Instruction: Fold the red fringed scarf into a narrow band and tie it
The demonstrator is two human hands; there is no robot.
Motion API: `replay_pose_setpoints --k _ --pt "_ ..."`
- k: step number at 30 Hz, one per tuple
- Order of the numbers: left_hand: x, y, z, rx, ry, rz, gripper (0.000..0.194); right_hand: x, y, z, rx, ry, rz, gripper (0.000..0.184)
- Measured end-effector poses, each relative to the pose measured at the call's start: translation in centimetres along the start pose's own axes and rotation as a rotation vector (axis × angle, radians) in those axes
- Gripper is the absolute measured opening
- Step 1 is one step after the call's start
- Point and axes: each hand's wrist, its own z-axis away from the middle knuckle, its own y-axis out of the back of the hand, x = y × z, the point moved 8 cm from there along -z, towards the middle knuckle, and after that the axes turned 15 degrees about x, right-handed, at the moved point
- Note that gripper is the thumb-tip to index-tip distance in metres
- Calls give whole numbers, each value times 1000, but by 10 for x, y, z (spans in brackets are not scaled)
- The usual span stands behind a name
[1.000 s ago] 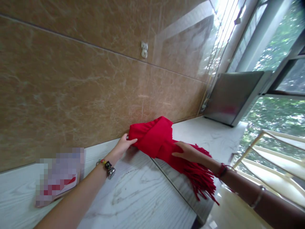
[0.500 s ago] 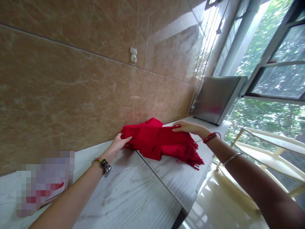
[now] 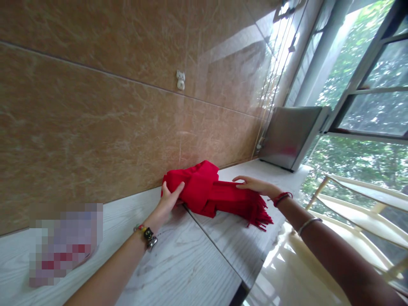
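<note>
A red fringed scarf [image 3: 197, 191] lies folded on the pale wood-grain counter, close against the wall. One band of it crosses over the rest, and its fringe spreads to the right. My left hand [image 3: 170, 199] grips the scarf's left end, thumb on top; some fingers are hidden behind the cloth. At the upper edge of the fringed part is my right hand [image 3: 253, 185], its fingers slightly apart and resting at the cloth without a visible grip.
A small white cat-shaped piece [image 3: 180, 80] is fixed to the brown tiled wall [image 3: 95, 127]. A blurred-out package [image 3: 68, 242] lies on the counter [image 3: 153, 272] at left. A grey metallic box-like appliance [image 3: 291, 136] stands at the far end. Beyond the counter edge is a cream tiered rack [image 3: 360, 208].
My right hand has lowered the scarf's lifted upper layer, which now lies flatter over the fringed end, and its fingers have loosened. My left hand has shifted slightly right on the folded end.
</note>
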Motion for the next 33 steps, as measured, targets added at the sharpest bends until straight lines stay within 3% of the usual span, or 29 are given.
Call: replay_pose_setpoints --k 2,4,7,10,12,14,17,19,22,25,27,30,33 --pt "0 -1 5 41 -44 -20 93 -1 9 -2 16 22 79 40" --pt "-4 -2 9 70 -56 -29 89 1 11 -3 56 104 291 36" --pt "-21 -6 13 47 79 -20 75 9 2 2 154 219 483 38" --pt "-31 -6 17 18 201 15 79 13 -12 16 243 277 488 40" --pt "-24 -7 18 11 201 111 80 -1 -17 29 340 344 476 41" --pt "-11 -13 20 -10 183 262 78 -34 -24 46 441 492 421 42" --pt "7 -29 29 -80 171 448 77 -93 -54 73 445 766 338 59" --pt "6 -36 35 -88 183 467 79 -114 -78 79 461 802 363 66" --pt "-18 -30 39 12 240 325 86 -111 -110 77 507 754 510 53" --pt "-36 -12 33 77 249 89 85 -101 -130 77 464 823 598 38" --pt "-29 4 23 147 146 -47 81 -101 -125 74 455 852 573 33" --pt "9 21 11 316 -177 -281 73 -112 -94 55 539 740 465 31" --pt "46 14 10 369 -545 -498 62 -122 -74 23 614 555 421 41"
